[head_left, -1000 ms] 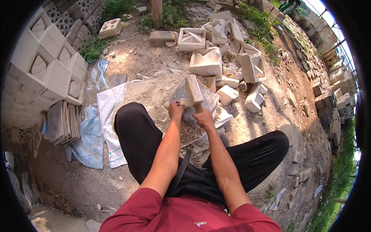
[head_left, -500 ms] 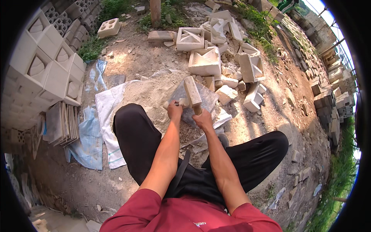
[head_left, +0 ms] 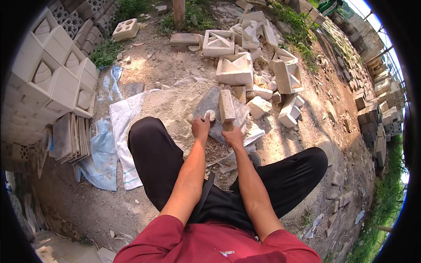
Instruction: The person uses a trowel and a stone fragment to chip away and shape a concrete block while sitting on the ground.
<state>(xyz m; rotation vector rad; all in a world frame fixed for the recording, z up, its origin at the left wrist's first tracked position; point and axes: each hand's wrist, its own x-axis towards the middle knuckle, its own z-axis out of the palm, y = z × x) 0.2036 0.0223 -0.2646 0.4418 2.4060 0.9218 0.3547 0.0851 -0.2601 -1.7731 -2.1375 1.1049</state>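
My right hand (head_left: 233,137) is wrapped round the short handle of a mallet with a blocky, pale, dust-covered head (head_left: 226,106). The head stands just beyond the fist, over a flat grey slab (head_left: 209,103). To its left, my left hand (head_left: 201,127) grips a small whitish chunk of broken block (head_left: 211,115) at the slab's left part. The chunk and the mallet head are a little apart. Crushed pale rubble and powder (head_left: 169,107) lie heaped left of the slab, partly on a white woven sack (head_left: 124,116).
Broken cream-coloured blocks (head_left: 234,69) are piled beyond the slab to the right. Decorative blocks (head_left: 55,83) are stacked at the left, with thin panels (head_left: 72,136) leaning below them. A wooden post (head_left: 179,14) stands at the far side. Blue sheeting (head_left: 103,153) lies on the left ground.
The mallet head has shifted slightly right and turned more upright, away from the left hand. The chunk in my left hand now shows clearly.
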